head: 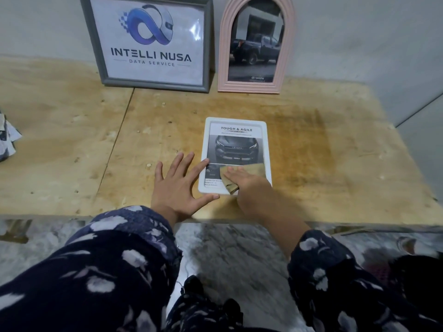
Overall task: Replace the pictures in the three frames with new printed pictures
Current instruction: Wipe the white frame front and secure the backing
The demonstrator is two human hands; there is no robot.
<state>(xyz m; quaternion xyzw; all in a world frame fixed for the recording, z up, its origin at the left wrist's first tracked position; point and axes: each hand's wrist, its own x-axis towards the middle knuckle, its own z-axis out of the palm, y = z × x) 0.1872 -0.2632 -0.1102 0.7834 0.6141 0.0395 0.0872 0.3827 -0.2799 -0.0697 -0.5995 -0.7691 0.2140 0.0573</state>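
Nearest, two dark floral sleeves (107, 259) fill the bottom of the view, cut off by the frame edges; between them is a grey mottled floor (230, 250), blurred. Past that, the near edge of the plywood table (72, 144).

Left hand (178, 185) lies flat on the table, fingers spread and straight, holding nothing; index fingertip and thumb touch the left and near edges of the white frame (236, 123). Right hand (249, 188) rests on the near part of that frame, fingers pressing a tan cloth (239, 173) down onto the glass; fingers look mostly straight, but whether any curl round the cloth cannot be told. Cloth and hand hide the lower right of the print and the frame's near right corner.

White frame lies flat, mid-table, showing a dark car front and the heading "TOUGH & AGILE"; small text at lower left is unreadable.

Far left edge: crumpled papers (7, 140), cut off by the picture border.

Far side, leaning on the grey wall (359, 32): grey frame (153, 86) with an "INTELLI NUSA DATA SERVICE" logo print, top cut off, glare at right. Just right of it, pink arched frame (249, 86) with a dark pickup photo, arch top cut off.
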